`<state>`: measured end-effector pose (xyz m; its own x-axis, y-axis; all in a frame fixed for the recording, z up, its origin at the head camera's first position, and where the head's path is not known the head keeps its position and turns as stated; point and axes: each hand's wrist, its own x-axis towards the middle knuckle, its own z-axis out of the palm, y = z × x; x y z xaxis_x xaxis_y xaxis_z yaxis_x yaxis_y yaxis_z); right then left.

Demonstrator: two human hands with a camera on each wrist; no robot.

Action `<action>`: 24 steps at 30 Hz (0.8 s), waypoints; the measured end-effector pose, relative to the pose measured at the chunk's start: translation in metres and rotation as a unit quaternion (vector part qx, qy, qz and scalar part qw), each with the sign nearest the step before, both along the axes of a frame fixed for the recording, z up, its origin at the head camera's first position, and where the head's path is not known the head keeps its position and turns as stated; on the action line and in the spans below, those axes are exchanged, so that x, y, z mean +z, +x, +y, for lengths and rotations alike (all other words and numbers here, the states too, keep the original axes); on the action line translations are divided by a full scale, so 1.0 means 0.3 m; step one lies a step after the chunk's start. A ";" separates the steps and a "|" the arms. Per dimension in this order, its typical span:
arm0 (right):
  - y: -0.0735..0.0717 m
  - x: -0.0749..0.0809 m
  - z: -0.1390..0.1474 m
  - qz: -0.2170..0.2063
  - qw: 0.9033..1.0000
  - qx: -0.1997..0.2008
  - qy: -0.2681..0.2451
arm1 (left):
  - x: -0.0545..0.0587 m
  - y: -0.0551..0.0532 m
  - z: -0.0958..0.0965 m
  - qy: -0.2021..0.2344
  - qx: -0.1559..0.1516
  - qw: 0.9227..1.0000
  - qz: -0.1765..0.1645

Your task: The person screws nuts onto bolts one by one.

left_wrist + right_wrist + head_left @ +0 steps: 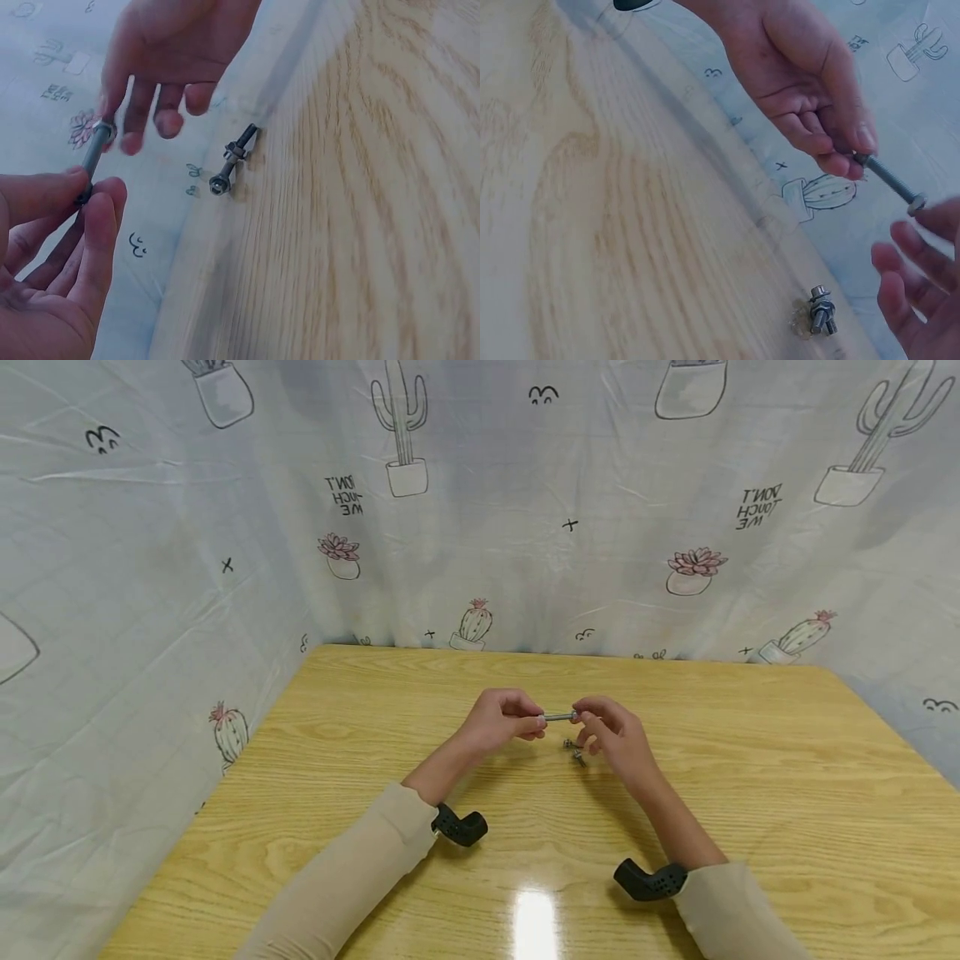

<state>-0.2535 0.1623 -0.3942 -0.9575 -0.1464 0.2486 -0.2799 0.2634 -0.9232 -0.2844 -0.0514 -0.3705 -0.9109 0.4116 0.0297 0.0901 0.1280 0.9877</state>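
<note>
My left hand (497, 720) pinches one end of a long metal bolt (557, 717) between thumb and fingers, holding it roughly level above the table. A hex nut (105, 129) sits at the bolt's other end. At that end, the thumb and index finger of my right hand (617, 742) pinch the nut; its other fingers are spread and loosely bent. The bolt end inside the left fingers is mostly hidden. Beneath the right hand, two shorter bolts (822, 309) with nuts on them lie close together on the table.
The wood-grain table (360, 760) reaches back to a pale curtain (495, 527) printed with cacti, which also hangs along the left and right sides. A black wrist mount (459, 827) is on the left forearm, another black mount (651, 880) on the right.
</note>
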 end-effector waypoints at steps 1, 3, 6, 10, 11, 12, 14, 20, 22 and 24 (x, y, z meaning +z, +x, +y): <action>0.000 -0.001 0.001 0.010 1.000 0.006 0.000 | -0.001 -0.002 0.000 0.002 0.004 1.000 -0.001; -0.002 -0.002 0.003 0.023 1.000 0.011 0.009 | -0.003 -0.006 -0.002 0.006 0.009 1.000 -0.004; -0.002 -0.002 0.004 0.025 0.999 0.007 0.020 | -0.004 -0.009 -0.005 0.006 0.002 1.000 -0.001; 0.000 0.003 0.001 0.005 1.000 0.003 0.016 | 0.001 -0.004 -0.011 -0.002 -0.025 1.000 0.012; 0.000 0.003 0.000 -0.002 1.000 0.005 0.010 | 0.002 -0.002 -0.012 -0.004 -0.034 0.999 0.016; 0.001 0.004 -0.001 -0.009 1.000 0.008 0.007 | 0.004 0.001 -0.013 -0.005 -0.040 0.999 0.020; 0.003 0.005 -0.003 -0.018 1.000 0.012 0.002 | 0.005 0.003 -0.014 -0.006 -0.050 0.998 0.026; 0.004 0.001 -0.001 -0.007 1.000 0.007 -0.014 | 0.004 0.003 -0.015 -0.008 -0.028 0.999 0.025; 0.004 -0.001 0.000 0.012 1.000 0.015 -0.016 | 0.002 0.001 -0.014 -0.005 -0.014 1.000 0.020; 0.003 -0.004 0.001 0.034 0.999 0.025 -0.006 | -0.001 -0.001 -0.014 0.002 -0.005 1.000 0.016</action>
